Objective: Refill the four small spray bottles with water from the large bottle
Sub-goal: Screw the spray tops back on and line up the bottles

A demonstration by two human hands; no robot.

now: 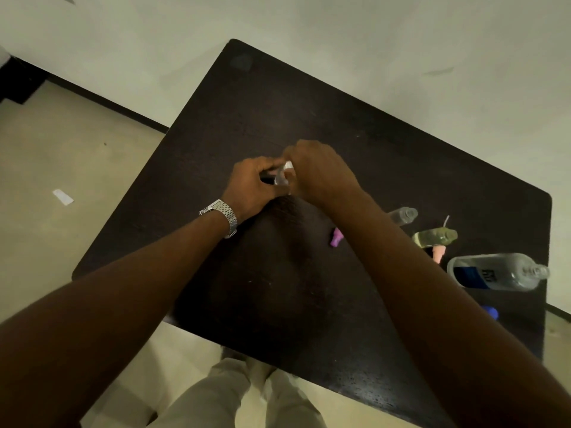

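Note:
Above the middle of the dark table [278, 112], my left hand [253, 186] grips a small clear spray bottle [280, 177]. My right hand [318, 171] is closed on its white top [289, 165]. At the right stand a clear small bottle [403, 215] without a cap and a yellowish small bottle [435, 237], also uncapped. The large clear water bottle [497, 271] with a blue label stands open near the right edge. A purple spray cap [336, 238] and a pink spray cap [439, 254] lie on the table. A blue cap [491, 313] lies near the right edge.
The table sits cornered against a pale wall with a dark skirting board. Tiled floor lies to the left, with a white scrap [63, 197] on it. My legs [234, 400] stand at the table's near edge. A metal watch [222, 215] is on my left wrist.

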